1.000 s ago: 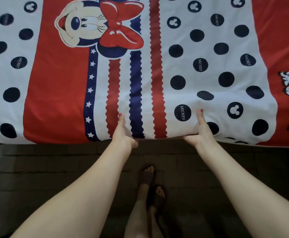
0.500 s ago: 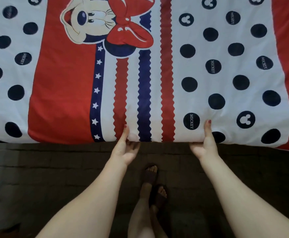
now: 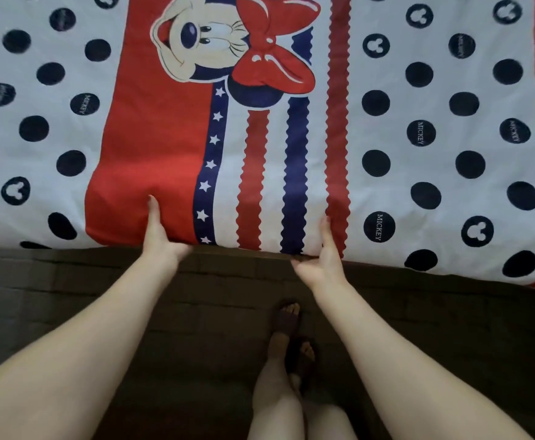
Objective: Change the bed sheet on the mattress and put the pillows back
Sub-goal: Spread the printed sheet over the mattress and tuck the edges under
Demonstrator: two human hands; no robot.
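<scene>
The single head camera looked steeply down from above the bed edge (image 3: 259, 249), close over the sheet (image 3: 164, 147), floor (image 3: 101, 296) nearest the wearer.

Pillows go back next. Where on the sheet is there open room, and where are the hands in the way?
The bed sheet lies flat and bare across its whole visible top, from the polka dots to the cartoon print. Only the near edge is occupied: the left hand on the red panel, and the right hand by the wavy stripes.
</scene>
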